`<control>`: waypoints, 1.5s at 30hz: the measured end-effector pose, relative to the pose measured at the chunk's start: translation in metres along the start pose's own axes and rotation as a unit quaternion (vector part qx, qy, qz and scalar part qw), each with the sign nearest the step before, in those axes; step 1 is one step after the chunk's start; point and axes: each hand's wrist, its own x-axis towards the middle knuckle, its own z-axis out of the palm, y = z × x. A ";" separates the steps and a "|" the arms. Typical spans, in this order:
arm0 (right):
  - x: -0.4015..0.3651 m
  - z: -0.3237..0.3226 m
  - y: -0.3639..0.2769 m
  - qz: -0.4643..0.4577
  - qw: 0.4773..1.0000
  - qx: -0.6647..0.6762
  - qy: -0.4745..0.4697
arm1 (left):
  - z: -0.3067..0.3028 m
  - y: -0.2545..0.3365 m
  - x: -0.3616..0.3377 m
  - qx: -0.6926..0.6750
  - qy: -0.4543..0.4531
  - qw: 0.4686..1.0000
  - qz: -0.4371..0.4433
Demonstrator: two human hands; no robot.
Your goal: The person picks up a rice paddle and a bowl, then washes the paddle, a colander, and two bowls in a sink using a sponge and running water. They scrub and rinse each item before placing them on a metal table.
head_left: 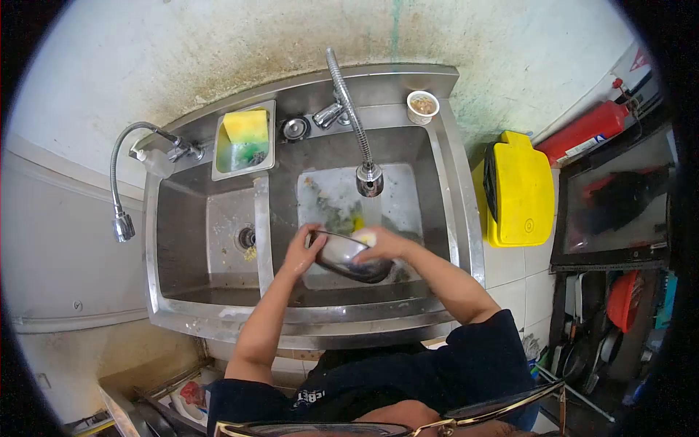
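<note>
I see steel bowl tilted over right basin of sink, below spray head; left hand fingers curled round its rim; right hand fingers pressed together, pinching yellow sponge against bowl's inside.

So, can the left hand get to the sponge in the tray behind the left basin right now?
Probably not straight away: the left hand grips the bowl. The way up to the sponge looks open.
</note>
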 end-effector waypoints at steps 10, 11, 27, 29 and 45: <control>0.073 -0.012 0.006 0.041 0.909 -0.294 0.292 | 0.000 0.035 -0.035 -0.505 -0.115 0.833 -0.193; 0.076 0.004 -0.003 0.091 0.906 -0.222 0.348 | 0.000 0.035 -0.036 -0.505 -0.113 0.833 -0.196; 0.016 0.071 -0.016 -0.460 0.789 -0.282 0.294 | -0.027 0.053 -0.027 -0.714 0.045 0.687 -0.126; 0.031 0.055 0.005 -0.379 0.801 -0.244 0.394 | -0.034 0.061 -0.034 -0.732 0.014 0.663 -0.156; -0.001 0.080 0.000 -0.437 0.729 -0.419 0.320 | -0.031 0.068 -0.038 -0.751 0.064 0.649 -0.101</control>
